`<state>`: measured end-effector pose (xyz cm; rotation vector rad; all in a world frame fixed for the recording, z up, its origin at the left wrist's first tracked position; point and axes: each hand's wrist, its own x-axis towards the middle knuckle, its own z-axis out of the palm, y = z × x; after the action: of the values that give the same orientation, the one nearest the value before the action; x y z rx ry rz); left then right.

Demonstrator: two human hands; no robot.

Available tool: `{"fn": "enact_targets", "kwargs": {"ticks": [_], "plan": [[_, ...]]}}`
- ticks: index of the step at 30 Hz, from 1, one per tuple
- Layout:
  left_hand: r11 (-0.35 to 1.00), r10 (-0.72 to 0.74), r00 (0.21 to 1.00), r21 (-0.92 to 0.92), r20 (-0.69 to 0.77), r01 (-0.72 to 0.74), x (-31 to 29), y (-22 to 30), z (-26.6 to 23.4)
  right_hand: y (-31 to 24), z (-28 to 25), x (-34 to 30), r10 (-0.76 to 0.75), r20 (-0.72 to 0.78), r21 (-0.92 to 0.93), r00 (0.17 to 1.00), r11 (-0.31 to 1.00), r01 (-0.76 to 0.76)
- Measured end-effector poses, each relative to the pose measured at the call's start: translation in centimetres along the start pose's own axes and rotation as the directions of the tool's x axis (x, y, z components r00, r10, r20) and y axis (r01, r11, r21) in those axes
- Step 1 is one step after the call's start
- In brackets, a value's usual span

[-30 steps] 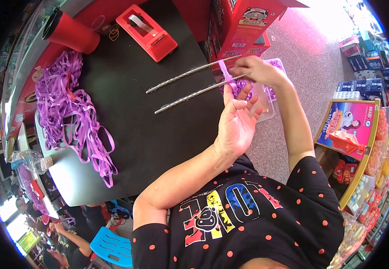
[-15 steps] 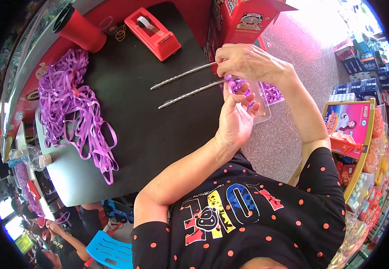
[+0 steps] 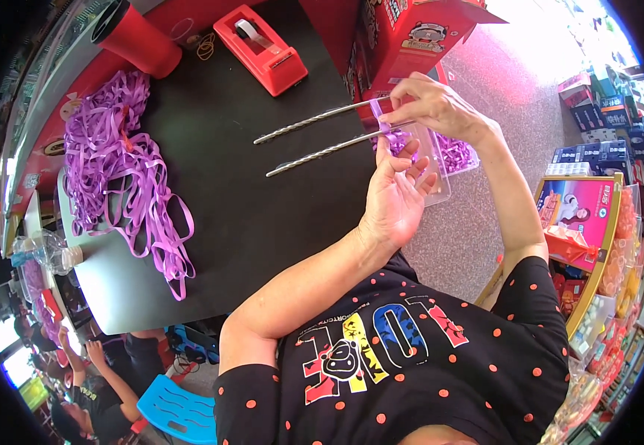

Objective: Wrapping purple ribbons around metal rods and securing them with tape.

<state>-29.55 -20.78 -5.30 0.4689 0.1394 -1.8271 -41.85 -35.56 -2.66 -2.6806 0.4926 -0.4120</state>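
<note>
Two metal rods (image 3: 322,133) lie roughly parallel on the black surface (image 3: 211,245), tips pointing left, right ends up at the hands.

Left to right:
- Clear plastic bottle (image 3: 47,256) at the far left edge of the surface, lying on its side.
- Big loose heap of purple ribbon strips (image 3: 125,167) on the left part of the surface, well apart from the rods.
- Red cylinder cup (image 3: 133,33) beyond the heap, near the back edge.
- Red tape dispenser (image 3: 260,48) further right, beyond the rods, not touching them.
- Left hand (image 3: 396,196): palm up, fingers spread and mostly open, fingertips up against the near rod's right end; cannot tell whether any finger actually pinches it.
- Right hand (image 3: 433,107): grip closed in a pinch on a small purple strip (image 3: 376,111) between the two rods' right ends (fingers cover the rod ends, so the exact contact is hidden).
- Clear plastic tray (image 3: 441,159) under and behind the hands, off the surface's right edge, holding more purple pieces.
- Red carton (image 3: 403,37) stands beyond the right hand.
</note>
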Motion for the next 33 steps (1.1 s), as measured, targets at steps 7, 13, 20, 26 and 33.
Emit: {"fn": "enact_targets", "kwargs": {"ticks": [7,13,20,26,33], "plan": [[1.0,-0.002,1.0,-0.018,0.03,0.003,0.2,0.1,-0.1,-1.3,1.0,-1.4,0.073,-0.215,-0.099,0.974,0.99,-0.096],[0.999,0.031,0.999,0.014,0.015,-0.031,-0.2,-0.2,0.7,-3.1,0.8,-0.3,0.19,-0.369,-0.028,0.91,0.976,-0.215],[0.979,-0.139,0.989,0.142,-0.046,0.144,-4.7,0.6,2.4,-1.4,1.4,3.7,0.473,0.053,0.342,0.88,0.819,-0.461],[0.709,-0.159,0.911,0.686,0.382,-0.164,-13.7,10.0,2.8,1.8,1.9,4.6,0.453,0.307,0.615,0.837,0.577,-0.538],[-0.008,0.594,0.76,0.947,0.263,-0.321,-21.9,27.0,-3.3,4.0,-0.4,2.9,0.527,0.386,0.495,0.757,0.575,-0.652]]}}
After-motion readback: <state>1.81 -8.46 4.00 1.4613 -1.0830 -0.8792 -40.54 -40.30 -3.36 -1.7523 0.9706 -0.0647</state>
